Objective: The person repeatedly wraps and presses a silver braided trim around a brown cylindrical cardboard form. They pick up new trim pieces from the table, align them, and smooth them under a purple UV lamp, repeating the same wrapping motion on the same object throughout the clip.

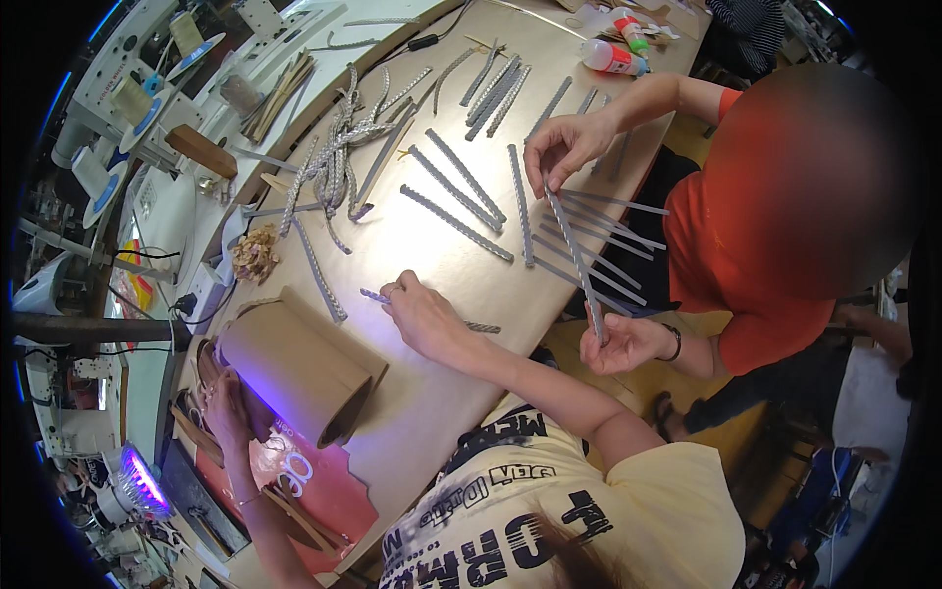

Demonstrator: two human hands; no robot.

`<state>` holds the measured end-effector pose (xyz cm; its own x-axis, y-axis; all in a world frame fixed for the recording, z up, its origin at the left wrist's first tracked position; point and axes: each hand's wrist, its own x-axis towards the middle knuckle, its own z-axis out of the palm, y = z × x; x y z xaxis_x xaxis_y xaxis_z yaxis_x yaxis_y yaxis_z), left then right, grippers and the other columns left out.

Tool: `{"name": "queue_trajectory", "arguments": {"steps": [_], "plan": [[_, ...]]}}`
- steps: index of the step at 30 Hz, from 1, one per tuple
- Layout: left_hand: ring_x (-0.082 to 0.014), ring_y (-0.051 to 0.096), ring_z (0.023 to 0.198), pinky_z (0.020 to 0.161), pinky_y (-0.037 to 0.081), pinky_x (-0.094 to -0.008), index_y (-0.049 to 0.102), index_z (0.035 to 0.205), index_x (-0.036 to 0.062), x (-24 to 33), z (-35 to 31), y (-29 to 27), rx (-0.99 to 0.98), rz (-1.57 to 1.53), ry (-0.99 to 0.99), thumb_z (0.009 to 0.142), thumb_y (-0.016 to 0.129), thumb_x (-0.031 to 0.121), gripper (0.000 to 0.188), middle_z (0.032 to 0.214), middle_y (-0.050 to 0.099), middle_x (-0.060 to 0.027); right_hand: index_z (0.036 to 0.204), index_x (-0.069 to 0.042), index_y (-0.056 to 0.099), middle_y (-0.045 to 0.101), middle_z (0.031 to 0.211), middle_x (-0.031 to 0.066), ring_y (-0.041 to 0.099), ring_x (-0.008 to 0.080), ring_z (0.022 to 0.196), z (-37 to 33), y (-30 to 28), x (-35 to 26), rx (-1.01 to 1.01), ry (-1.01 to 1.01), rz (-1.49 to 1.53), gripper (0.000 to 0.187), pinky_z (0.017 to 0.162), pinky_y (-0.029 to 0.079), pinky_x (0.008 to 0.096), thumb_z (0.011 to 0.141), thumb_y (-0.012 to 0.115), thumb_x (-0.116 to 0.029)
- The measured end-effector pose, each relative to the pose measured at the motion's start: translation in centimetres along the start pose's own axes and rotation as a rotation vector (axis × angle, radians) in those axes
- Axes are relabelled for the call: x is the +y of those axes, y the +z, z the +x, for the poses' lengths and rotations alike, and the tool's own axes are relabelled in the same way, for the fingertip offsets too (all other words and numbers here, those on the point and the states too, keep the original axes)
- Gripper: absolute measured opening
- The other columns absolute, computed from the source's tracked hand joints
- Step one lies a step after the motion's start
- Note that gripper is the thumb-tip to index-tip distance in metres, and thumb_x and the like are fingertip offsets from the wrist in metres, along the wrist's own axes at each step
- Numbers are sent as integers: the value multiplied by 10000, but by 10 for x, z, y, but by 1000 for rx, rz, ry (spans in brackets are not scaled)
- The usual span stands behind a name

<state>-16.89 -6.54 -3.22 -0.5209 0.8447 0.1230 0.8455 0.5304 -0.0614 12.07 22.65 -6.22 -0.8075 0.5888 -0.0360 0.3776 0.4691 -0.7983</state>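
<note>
My right hand [427,316] is closed around a short grey braided strap [481,327]. One end pokes out past the fingertips and the other shows beyond the wrist, above the tabletop. At the lower left, my left hand [226,407] reaches beside a brown cardboard tube-like holder [294,358]. Its fingers are curled at a brown strip-like piece there, and what they grip is partly hidden. Across the table a co-worker in red holds a long grey braided strap [577,257] stretched between two hands.
Several braided straps [456,187] lie in rows mid-table, with flat grey strips [608,231] at the co-worker's edge. A tangled bundle of braided cords [339,147], glue bottles [613,57], a red sheet [324,481] and a sewing machine with thread spools [132,103] surround them. A lit lamp [145,479] stands lower left.
</note>
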Motion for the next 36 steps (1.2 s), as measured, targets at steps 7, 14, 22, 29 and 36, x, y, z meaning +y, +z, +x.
{"name": "queue_trajectory", "arguments": {"steps": [7,14,22,29,36], "plan": [[-287,576,1161,1011,354,-441,626,1021,68,5,-1,1,109,123,-54,954,549,156,135,1230,637,-123,1084,45,561,509,1053,209,585,373,971,-1,6,7,48,-65,-106,207,848,507,465,940,551,-103],[-286,573,1169,1039,334,-440,619,1055,71,8,-2,-3,161,100,-137,931,582,138,146,1265,617,-109,1165,57,544,513,1111,204,540,337,1046,-7,2,7,123,-167,-175,301,897,467,429,906,580,-90],[-303,574,1159,1012,358,-438,618,1060,67,9,-4,2,152,63,-191,925,590,138,156,1249,623,-114,1132,-21,611,565,1126,150,512,270,1124,-27,-43,-21,343,-291,-302,287,948,390,427,869,608,-136],[-280,558,1181,1038,308,-455,612,1054,82,11,-4,3,166,86,-232,927,589,163,152,1285,601,-92,1025,-31,630,628,1007,143,604,309,943,-58,-138,6,566,113,-336,276,834,460,429,867,672,-254],[-276,573,1154,1043,304,-450,615,1004,82,13,-6,2,228,49,-241,907,627,149,119,1262,614,-101,996,-8,554,543,837,68,501,145,701,-75,-169,52,728,330,23,267,635,427,288,891,690,-212]]}}
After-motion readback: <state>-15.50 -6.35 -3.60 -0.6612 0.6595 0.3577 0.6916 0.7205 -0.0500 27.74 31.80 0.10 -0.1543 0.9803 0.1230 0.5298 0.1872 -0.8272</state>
